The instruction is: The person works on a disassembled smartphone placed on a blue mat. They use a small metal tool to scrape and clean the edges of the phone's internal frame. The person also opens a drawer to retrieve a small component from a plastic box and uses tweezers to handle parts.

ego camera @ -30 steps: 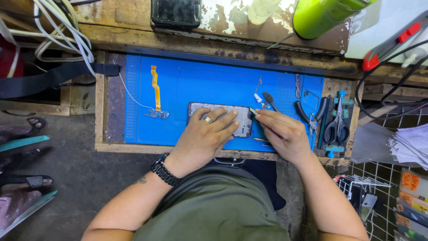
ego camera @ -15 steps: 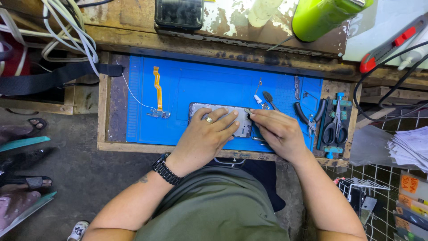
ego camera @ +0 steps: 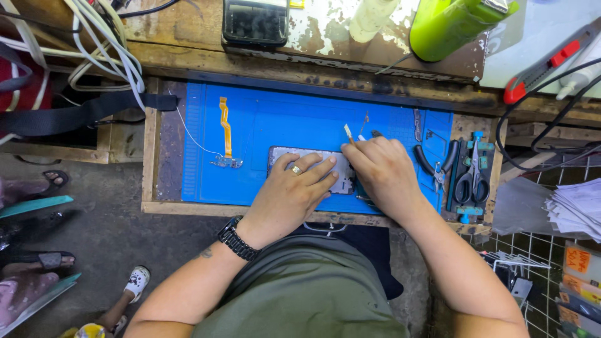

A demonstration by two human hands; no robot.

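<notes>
So the left hand (ego camera: 291,194) is lying flat with fingers spread across an opened phone (ego camera: 308,164), pinning it down on the blue mat (ego camera: 275,125), and there's a ring on one finger and a black watch (ego camera: 238,238) on the wrist. The right hand (ego camera: 383,172) is curled at the phone's right end, fingers bunched together and pinching what looks like a thin pale tool (ego camera: 348,132) whose tip is poking out on the far side of the knuckles; I can't tell exactly what the tip is doing since the hand is covering it. The phone is sitting near the front edge of the mat, roughly in the middle. If I were doing this bit, I'd say keeping that flat palm pressure even is the trick, plus working the tool at a shallow angle so nothing cracks. An orange ribbon cable (ego camera: 225,131) is lying on the mat to the left, well apart from the phone, and pliers (ego camera: 433,168) and scissors (ego camera: 471,176) are resting just right of the mat. The mat is sitting in a scruffy wooden tray (ego camera: 150,150) below a paint-chipped bench, where a green bottle (ego camera: 454,25) and a dark device (ego camera: 255,22) are sitting on the far side. White cables (ego camera: 100,44) are hanging far left, and sandalled feet are showing on the floor at the left.
</notes>
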